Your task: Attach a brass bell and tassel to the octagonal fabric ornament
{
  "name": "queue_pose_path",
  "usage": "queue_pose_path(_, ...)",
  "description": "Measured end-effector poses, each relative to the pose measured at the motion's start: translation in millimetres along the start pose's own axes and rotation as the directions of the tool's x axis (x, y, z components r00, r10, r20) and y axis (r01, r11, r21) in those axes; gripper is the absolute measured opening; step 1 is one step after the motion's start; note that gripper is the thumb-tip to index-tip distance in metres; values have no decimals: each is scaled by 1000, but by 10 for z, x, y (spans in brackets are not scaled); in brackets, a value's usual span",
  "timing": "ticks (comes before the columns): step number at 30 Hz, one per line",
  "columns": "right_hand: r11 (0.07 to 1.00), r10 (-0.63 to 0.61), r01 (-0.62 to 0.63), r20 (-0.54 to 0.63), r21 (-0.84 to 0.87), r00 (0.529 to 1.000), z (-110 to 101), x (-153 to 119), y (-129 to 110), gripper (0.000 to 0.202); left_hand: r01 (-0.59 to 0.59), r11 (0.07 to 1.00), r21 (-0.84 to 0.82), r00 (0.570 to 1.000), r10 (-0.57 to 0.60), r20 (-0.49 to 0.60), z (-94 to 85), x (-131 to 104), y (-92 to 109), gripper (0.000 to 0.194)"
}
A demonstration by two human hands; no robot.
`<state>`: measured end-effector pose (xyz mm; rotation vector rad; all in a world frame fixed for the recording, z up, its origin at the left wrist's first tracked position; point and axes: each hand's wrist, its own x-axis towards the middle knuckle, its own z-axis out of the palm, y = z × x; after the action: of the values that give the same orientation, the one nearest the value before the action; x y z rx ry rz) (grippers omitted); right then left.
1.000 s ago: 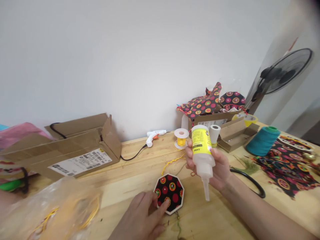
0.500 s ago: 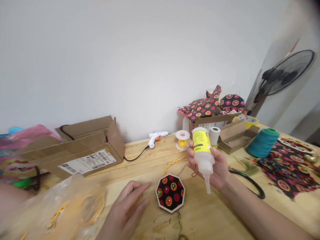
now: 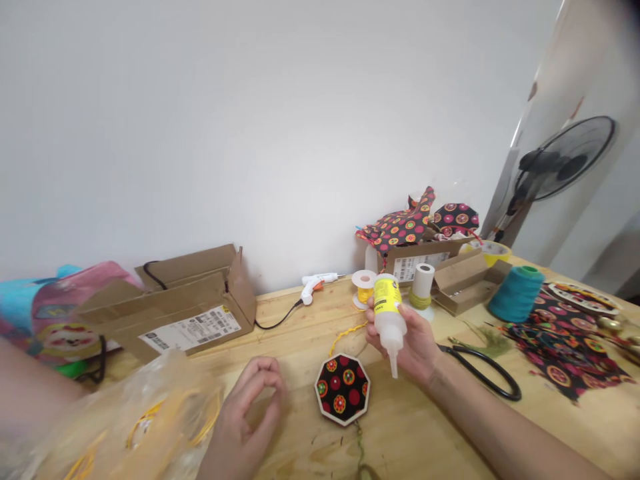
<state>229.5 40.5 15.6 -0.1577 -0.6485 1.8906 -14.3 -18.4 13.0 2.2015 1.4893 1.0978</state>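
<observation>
My right hand (image 3: 407,340) is wrapped around a glue bottle (image 3: 389,313) with a yellow label, held nozzle down above the wooden table. Below and left of the nozzle lies an octagonal piece (image 3: 343,389), black patterned fabric inside a pale wooden rim. A yellow cord (image 3: 347,331) runs from its top, and a green cord (image 3: 360,443) hangs from its lower edge. Left of the octagon, apart from it, is my left hand (image 3: 250,413). Its fingers are curled, thumb and forefinger tips brought together in a loop, nothing visible between them.
A white glue gun (image 3: 313,287) lies by the wall. Cardboard boxes (image 3: 200,313) and a plastic bag (image 3: 145,427) are on the left. Thread spools (image 3: 423,283), a teal thread cone (image 3: 517,293), black-handled scissors (image 3: 487,370) and patterned fabric (image 3: 560,353) occupy the right. Another person's arm (image 3: 30,393) shows at the left edge.
My left hand's outstretched fingers have curled in, and the hand has drawn slightly away from the octagon. The glue bottle has shifted a little left in view. The camera view has moved slightly.
</observation>
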Motion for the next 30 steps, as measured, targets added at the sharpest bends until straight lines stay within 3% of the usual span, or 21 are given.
queue_pose_path(10, 1000, -10, 10, 0, -26, 1000, -40, 13, 29, 31, -35, 992, -119, 996, 26, -80, -102, 5, 80, 12)
queue_pose_path(17, 998, -32, 32, -3, -62, 999, -29, 5, 36, 28, -64, 972, -224, 998, 60, -24, -114, -4, 62, 9)
queue_pose_path(24, 998, -10, 9, -12, -66, 1000, -59, 18, 56, 31, 31, 970, -243, 994, -54, -91, -66, -26, 58, 17)
queue_pose_path(30, 999, -3, 4, 21, -48, 1000, -62, 10, 87, 32, 75, 969, -233, 995, -88, -43, -81, -34, -105, 10)
